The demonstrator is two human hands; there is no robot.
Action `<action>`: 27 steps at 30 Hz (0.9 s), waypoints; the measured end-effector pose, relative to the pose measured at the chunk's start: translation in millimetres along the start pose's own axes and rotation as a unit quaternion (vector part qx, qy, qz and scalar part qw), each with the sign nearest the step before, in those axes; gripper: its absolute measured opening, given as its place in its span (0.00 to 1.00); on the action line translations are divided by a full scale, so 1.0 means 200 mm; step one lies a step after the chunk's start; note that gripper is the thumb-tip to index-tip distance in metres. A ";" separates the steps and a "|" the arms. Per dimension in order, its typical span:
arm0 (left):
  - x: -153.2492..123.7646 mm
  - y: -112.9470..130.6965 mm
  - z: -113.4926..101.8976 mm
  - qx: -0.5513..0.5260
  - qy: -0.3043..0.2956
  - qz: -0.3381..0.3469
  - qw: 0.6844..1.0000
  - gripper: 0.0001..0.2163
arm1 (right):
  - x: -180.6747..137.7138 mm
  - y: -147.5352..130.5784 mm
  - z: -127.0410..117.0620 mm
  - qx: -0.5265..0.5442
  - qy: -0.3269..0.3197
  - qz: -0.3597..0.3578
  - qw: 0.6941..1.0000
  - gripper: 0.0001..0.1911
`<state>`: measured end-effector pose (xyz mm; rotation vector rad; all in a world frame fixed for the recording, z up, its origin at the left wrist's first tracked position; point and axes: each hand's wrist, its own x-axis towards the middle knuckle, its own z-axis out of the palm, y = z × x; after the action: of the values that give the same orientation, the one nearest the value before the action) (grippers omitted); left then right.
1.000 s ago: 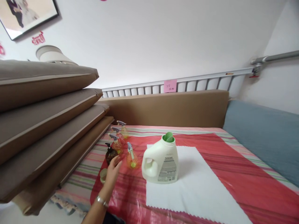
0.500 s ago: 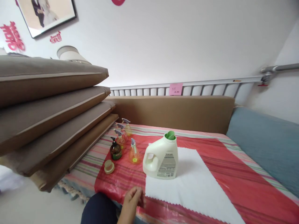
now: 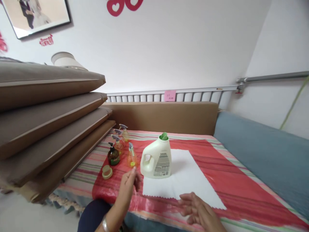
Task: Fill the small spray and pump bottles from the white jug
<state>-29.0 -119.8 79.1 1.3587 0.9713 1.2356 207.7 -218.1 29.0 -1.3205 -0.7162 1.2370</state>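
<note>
A cream laundry detergent jug [image 3: 158,159] with a green spout in its open mouth stands on a white cloth [image 3: 185,180]. My left hand [image 3: 129,185] hovers in front of the jug's handle side, thumb raised and fingers loosely bent, holding nothing. Lower and to the right, my right hand [image 3: 198,207] is over the cloth's front edge with its fingers spread, also without anything in it. Neither hand touches the jug. Left of the jug stands a clear orange spray bottle [image 3: 131,158]. A pale round cap [image 3: 107,172] lies nearer the front, by a dark pump bottle [image 3: 113,157].
Several spray bottles, one of them yellowish [image 3: 125,134], stand in a row at the back left. Stacked cushions [image 3: 55,106] rise on the left. A brown padded board [image 3: 159,117] closes the back; a blue cushion [image 3: 256,145] lines the right. Red plastic sheeting [image 3: 217,170] covers the striped bedding.
My left hand has risen toward the jug's handle side. My right hand has come into view at the lower right. The camera has turned right, shifting the scene leftward.
</note>
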 end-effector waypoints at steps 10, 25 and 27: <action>0.26 0.11 -0.10 0.016 0.029 -0.105 0.994 0.34 | 0.05 -0.40 0.06 -0.003 0.026 -0.108 0.994 0.38; 0.40 0.21 -0.04 0.046 -0.017 -0.034 0.998 0.35 | 0.24 -0.55 0.05 -0.127 0.071 -0.182 0.972 0.39; 0.47 0.17 -0.03 0.056 -0.001 -0.044 0.997 0.34 | 0.33 -0.55 0.04 -0.144 0.109 -0.139 0.974 0.39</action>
<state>-22.5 -32.8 127.6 1.3890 1.1001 1.1276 244.8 -135.0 118.6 -1.5051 -0.9112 0.7700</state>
